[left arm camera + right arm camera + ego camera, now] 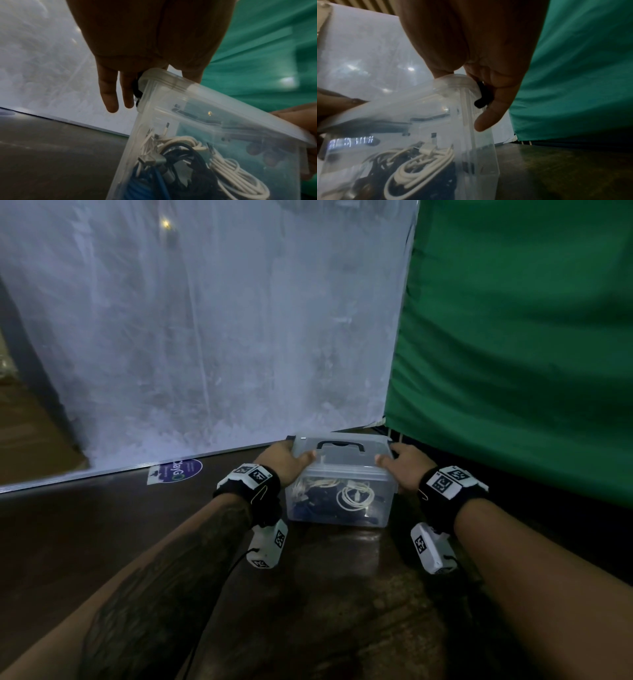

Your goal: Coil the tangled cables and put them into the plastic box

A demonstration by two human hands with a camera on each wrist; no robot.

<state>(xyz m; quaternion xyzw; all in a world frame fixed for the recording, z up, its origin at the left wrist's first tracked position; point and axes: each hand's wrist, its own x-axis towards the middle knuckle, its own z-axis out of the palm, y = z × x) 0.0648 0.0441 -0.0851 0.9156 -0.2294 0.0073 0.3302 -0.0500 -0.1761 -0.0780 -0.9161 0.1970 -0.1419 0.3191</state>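
Dim room: dark brown tabletop [102, 542], translucent white sheet [205, 337] hanging behind, green cloth [531, 337] at right, purple sticker [178, 470] near table's far edge.

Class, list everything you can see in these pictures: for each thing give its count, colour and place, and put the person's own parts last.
plastic box: one, clear, on the dark table, lid on
lid: one, clear with a black handle, on top of the box
white cables: at least two coils, inside the box
black cables: count unclear, inside the box
blue cable: one seen, inside the box, low on its left side
table: one, dark brown
sticker: one, purple and white, on the table, far left
white sheet: one, behind
green cloth: one, at right
wrist cameras: two, white
left hand: holds the lid's left end
right hand: holds the lid's right end
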